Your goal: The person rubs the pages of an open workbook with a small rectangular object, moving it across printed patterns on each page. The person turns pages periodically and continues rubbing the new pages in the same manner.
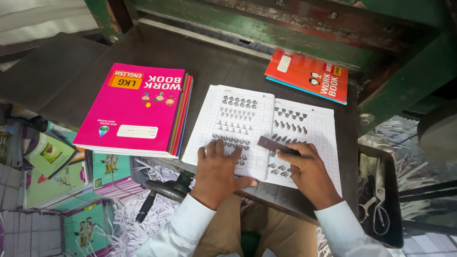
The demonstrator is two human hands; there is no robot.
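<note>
Left hand point(220, 169): flat, fingers spread, pressing the open booklet point(266, 128) on the table point(62, 81).
Right hand point(307, 167): closed on a dark block point(272, 144) laid along the fold.
Done: pink stack point(135, 109), red book point(307, 75) lie closed.
Left: fold apparently being creased.

2 hands: left hand point(216, 169), right hand point(307, 166). 1 open book point(247, 119) under the fingers point(220, 147), 2 pages showing. 1 dark flat block point(272, 144) in the right fingers. 1 stack of books point(138, 109) left of the fingers, pink on top; approx 5+ in it, exact no. can't tell. 1 red book point(307, 76) beyond the fingers, far side of counter point(228, 62). 1 pr scissors point(376, 200) right of the fingers. Several green books point(52, 162) lower left, no. unclear.
</note>
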